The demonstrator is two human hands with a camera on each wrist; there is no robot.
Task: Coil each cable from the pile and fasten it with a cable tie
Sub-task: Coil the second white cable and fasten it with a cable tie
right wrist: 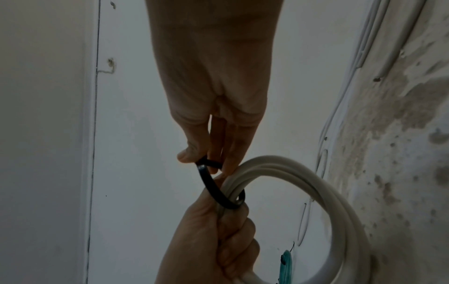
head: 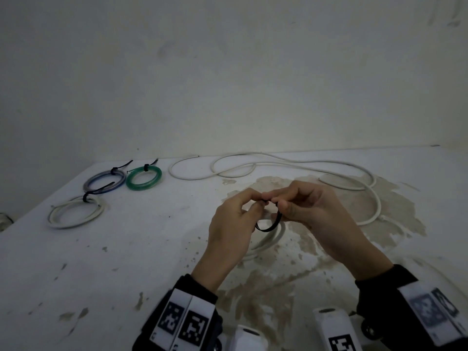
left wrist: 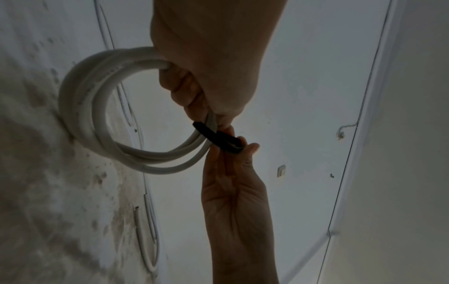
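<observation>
A white cable coil (left wrist: 97, 115) of a few turns is held a little above the stained white table (head: 126, 249). My left hand (head: 249, 206) grips the coil at its rim. A black cable tie (head: 268, 227) loops around the coil's strands beside those fingers. The right hand (head: 281, 203) pinches the tie's upper part between thumb and fingers. In the right wrist view the black cable tie (right wrist: 211, 184) curves from the right hand's fingertips (right wrist: 189, 155) down under the white cable coil (right wrist: 316, 192). In the head view the hands hide most of the coil.
Three tied coils lie at the table's back left: a blue-grey coil (head: 105, 181), a green coil (head: 143, 178) and a white coil (head: 76, 215). A long loose white cable (head: 379, 206) snakes along the back and right, close to the wall.
</observation>
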